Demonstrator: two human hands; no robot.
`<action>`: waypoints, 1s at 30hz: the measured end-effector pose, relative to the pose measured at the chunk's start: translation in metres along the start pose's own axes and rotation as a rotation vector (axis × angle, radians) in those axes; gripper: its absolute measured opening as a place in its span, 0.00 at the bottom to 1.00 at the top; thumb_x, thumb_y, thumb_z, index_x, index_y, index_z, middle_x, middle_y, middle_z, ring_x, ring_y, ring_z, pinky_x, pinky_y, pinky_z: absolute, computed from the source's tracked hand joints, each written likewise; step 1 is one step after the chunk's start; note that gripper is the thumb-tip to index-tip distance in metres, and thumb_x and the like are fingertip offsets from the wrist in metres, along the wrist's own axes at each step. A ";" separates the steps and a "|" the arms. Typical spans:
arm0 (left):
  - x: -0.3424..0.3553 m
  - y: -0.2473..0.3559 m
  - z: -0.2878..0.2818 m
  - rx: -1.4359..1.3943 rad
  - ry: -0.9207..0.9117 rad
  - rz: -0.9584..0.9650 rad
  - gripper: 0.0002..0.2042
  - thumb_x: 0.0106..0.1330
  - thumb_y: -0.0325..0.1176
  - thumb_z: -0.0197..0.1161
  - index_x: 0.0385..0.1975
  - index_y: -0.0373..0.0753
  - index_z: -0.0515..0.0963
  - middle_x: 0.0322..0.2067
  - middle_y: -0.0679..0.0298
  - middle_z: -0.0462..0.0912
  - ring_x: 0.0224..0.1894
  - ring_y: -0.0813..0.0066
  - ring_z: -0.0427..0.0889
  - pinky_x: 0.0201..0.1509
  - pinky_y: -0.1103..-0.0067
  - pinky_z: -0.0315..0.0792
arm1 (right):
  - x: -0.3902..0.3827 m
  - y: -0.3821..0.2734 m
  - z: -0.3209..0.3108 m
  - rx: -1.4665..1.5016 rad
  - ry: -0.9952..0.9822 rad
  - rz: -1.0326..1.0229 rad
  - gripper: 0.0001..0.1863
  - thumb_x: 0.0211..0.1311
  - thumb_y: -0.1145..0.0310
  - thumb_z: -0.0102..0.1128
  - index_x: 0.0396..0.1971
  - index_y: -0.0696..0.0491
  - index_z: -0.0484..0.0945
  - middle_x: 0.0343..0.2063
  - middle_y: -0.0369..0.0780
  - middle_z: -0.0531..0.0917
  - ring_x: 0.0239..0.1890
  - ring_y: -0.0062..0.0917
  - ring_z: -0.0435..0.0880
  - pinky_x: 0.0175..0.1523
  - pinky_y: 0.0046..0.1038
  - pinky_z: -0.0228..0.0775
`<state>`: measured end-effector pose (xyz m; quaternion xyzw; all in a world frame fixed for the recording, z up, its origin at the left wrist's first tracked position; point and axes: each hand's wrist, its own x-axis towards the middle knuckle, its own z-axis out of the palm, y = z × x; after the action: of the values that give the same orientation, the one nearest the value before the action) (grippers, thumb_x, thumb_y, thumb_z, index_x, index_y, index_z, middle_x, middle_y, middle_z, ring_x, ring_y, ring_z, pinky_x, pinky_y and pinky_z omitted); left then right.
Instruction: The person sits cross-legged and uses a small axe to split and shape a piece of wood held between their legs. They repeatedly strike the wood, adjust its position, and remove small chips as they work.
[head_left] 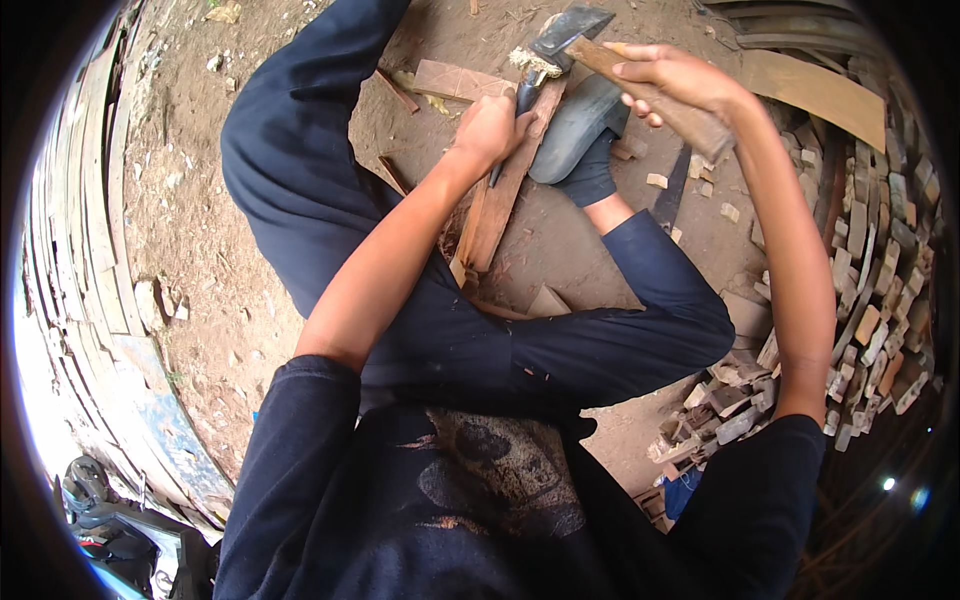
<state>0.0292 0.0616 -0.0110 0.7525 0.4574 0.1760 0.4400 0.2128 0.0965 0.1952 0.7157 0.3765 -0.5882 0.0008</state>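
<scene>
My left hand (488,132) is closed around the dark handle of a chisel (526,97), whose blade points down onto a reddish wooden plank (497,215). The chisel's pale top end is frayed. In my right hand (680,78) is the thick wooden handle of a hatchet (655,103), held with the fingers loosely around it. The hatchet's dark metal head lies right over the chisel's frayed end; whether they touch I cannot tell. My shod foot (575,140) rests beside the plank, on its right.
Another piece of wood (460,80) lies across the plank's far end. Small wood offcuts (657,181) are scattered on the dirt ground (190,240). A large heap of wood blocks (870,310) is at the right. Long boards (100,200) line the left, with a motorbike (135,540) at lower left.
</scene>
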 end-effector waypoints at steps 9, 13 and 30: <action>0.002 -0.002 0.006 0.023 -0.020 -0.043 0.19 0.64 0.45 0.61 0.38 0.30 0.77 0.26 0.41 0.80 0.34 0.41 0.81 0.40 0.58 0.75 | -0.008 -0.008 -0.053 -0.038 0.290 -0.201 0.28 0.69 0.62 0.52 0.67 0.51 0.60 0.24 0.34 0.75 0.22 0.12 0.74 0.22 0.14 0.69; 0.003 0.001 0.006 0.003 -0.010 0.009 0.19 0.63 0.45 0.61 0.38 0.30 0.78 0.26 0.41 0.80 0.34 0.42 0.81 0.39 0.59 0.75 | 0.013 -0.008 -0.014 0.105 0.538 -0.212 0.28 0.70 0.62 0.51 0.67 0.51 0.59 0.23 0.34 0.75 0.22 0.12 0.73 0.22 0.14 0.70; -0.005 0.003 -0.001 0.024 -0.029 -0.019 0.21 0.64 0.50 0.59 0.40 0.34 0.78 0.24 0.43 0.80 0.32 0.42 0.81 0.37 0.59 0.75 | 0.001 -0.014 -0.017 0.136 0.370 -0.265 0.26 0.70 0.67 0.48 0.65 0.55 0.60 0.25 0.35 0.76 0.22 0.15 0.74 0.24 0.18 0.70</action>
<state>0.0276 0.0571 -0.0078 0.7559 0.4603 0.1555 0.4389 0.2196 0.1147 0.2054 0.7541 0.4202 -0.4661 -0.1937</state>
